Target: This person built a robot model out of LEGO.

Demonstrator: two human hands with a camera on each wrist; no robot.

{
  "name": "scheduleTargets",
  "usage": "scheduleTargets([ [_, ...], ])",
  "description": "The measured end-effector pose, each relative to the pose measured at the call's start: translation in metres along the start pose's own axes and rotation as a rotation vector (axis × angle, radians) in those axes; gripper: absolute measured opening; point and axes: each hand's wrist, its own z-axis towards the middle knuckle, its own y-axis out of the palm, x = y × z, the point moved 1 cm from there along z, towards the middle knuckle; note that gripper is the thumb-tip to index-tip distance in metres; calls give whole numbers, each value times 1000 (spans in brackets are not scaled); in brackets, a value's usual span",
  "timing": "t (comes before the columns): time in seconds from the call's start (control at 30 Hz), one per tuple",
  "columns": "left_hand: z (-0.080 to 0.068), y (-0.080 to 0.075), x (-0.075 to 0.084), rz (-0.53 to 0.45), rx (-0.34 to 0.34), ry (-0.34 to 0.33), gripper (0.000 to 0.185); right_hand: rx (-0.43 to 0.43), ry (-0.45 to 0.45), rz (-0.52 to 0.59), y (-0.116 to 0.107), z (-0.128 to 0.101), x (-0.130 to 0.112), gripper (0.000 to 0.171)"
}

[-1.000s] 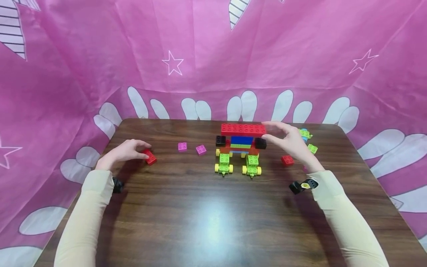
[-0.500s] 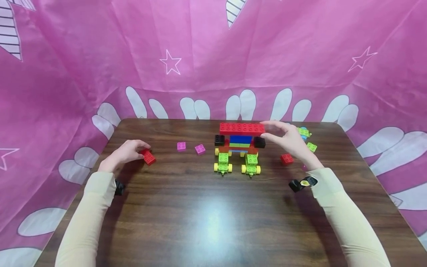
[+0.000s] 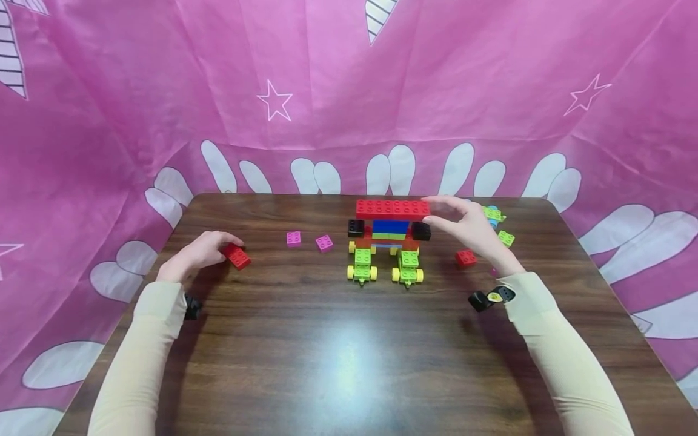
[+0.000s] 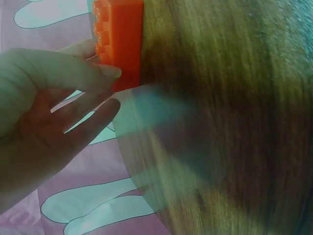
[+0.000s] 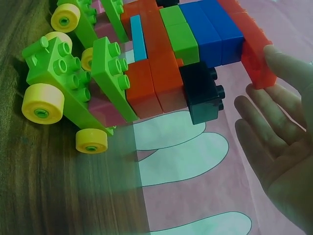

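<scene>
At the left of the table, my left hand (image 3: pixel 199 251) pinches a red studded brick (image 3: pixel 239 257), its thumb lying over the stud side in the left wrist view. My right hand (image 3: pixel 473 227) holds the right end of the long red top layer (image 3: pixel 392 209) of a wheeled brick model, thumb on one face and fingertips at the other. Under that layer come blue bricks (image 5: pixel 212 32), green bricks (image 5: pixel 183 41) and red bricks (image 5: pixel 168 90). A black brick (image 5: pixel 199 93) juts out at each side. Lime-green wheeled bases (image 3: pixel 362 264) with yellow wheels carry the model on the table.
Two pink bricks (image 3: pixel 294 238) lie between the left hand and the model. Right of it are a loose red brick (image 3: pixel 466 258), a green brick (image 3: pixel 506 238) and a green piece with blue wheels (image 3: pixel 492 214). A pink curtain (image 3: pixel 327 72) hangs behind the wooden table (image 3: pixel 283 339).
My left hand has shifted slightly and its thumb, earlier seen at the red brick's near side, is now hidden in the head view. The right hand stays at the model's top end.
</scene>
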Motion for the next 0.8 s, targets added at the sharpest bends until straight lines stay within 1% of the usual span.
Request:
scheduleTargets([
  [0.13, 2, 4, 0, 5, 6, 16, 44, -4, 7, -9, -1, -1, 0, 45],
  [0.37, 5, 5, 0, 16, 15, -13, 38, -9, 13, -3, -1, -2, 0, 45],
  [0.6, 5, 7, -2, 10, 22, -40, 37, 0, 5, 13, 0, 0, 0, 44],
  [0.8, 7, 9, -5, -20, 50, -35, 35, 4, 1, 23, 0, 0, 0, 43],
])
